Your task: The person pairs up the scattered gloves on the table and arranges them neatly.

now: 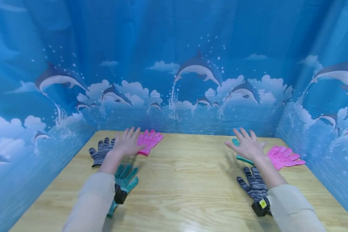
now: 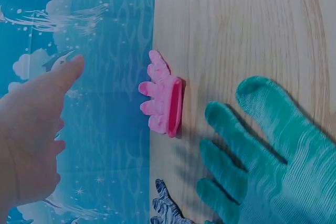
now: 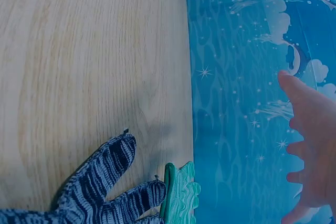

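Note:
My left hand is held out over the left side of the table, fingers spread, with nothing in it. Around it lie a grey-black striped glove, a pink glove and a green glove, the last partly behind my wrist. On the other side my right hand hovers with spread fingers, holding nothing. It partly covers a second green glove. Another pink glove lies to its right, and a second striped glove lies below it, partly hidden by the wrist camera.
The gloves lie on a light wood-grain table. A blue curtain printed with dolphins and clouds closes off the back and both sides. Black wrist cameras, the left one included, sit at both cuffs.

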{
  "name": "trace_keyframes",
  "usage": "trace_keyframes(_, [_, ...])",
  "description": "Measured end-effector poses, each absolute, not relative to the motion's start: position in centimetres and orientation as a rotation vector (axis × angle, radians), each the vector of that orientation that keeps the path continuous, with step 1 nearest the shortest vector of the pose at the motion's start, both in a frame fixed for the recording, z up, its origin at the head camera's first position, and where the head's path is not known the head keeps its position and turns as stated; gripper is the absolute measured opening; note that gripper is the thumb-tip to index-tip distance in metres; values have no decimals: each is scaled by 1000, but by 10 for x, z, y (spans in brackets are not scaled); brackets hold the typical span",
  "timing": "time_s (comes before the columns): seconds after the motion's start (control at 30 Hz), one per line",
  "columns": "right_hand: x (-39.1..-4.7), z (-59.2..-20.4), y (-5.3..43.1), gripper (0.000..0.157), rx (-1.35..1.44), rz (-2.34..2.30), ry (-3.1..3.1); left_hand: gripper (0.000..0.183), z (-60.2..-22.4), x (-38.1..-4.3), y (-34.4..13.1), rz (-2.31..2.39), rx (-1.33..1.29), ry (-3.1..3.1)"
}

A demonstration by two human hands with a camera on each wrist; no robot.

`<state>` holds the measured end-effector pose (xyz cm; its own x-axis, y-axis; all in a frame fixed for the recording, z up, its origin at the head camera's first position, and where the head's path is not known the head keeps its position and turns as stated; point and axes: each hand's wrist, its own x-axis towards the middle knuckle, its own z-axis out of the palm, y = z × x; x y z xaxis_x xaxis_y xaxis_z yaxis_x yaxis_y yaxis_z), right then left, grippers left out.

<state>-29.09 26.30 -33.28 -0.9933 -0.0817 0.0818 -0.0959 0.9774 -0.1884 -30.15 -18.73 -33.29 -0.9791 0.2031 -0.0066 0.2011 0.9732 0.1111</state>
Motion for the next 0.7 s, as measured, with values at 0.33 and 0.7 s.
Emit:
trace_keyframes(0.33, [-286, -330, 256, 96, 217, 262, -2997, 34, -321, -282, -208, 436, 450, 2971])
trace_keyframes(0.7, [-280, -332, 258, 95, 245, 249, -2969, 7, -337, -245, -229, 432, 506, 2770])
